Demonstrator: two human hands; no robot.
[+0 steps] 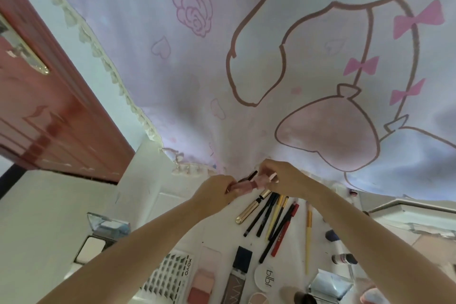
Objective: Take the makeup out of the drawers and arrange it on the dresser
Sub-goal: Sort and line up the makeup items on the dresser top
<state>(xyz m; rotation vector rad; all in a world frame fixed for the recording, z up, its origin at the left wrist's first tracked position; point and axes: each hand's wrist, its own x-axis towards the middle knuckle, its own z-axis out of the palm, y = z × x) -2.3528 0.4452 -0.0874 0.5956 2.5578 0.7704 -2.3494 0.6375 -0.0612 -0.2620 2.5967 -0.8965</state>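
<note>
Fabric, a pale lilac printed curtain with pink roses, bows and a large heart (246, 57), fills the upper two thirds of the frame, and below it the white dresser top (217, 224) runs from centre to lower edge. Laid out on that top, lower centre, are a white tray of false lashes (170, 276), a round white compact (266, 279), a clear mirrored palette (106, 229) at lower left, and a fanned row of slim pencils and brushes (271, 219) beside a gold metal tube (251, 210). Just above that row, mid-frame, the left hand (214, 192) and right hand (283, 180) meet over a small pink glossy tube (246, 184), each pinching one end with curled fingertips; a thin dark stick (250, 175) pokes out behind them, and whether either hand holds it I cannot tell. I judge the tube light, rigid and smooth, so likely slippery; a pinch across the barrel near its middle should serve better than one on the cap, which might pull off. The pencils look equally light and prone to rolling, best lifted at mid-length. The mirrored palette seems the fragile piece, best held by its edges.
</note>
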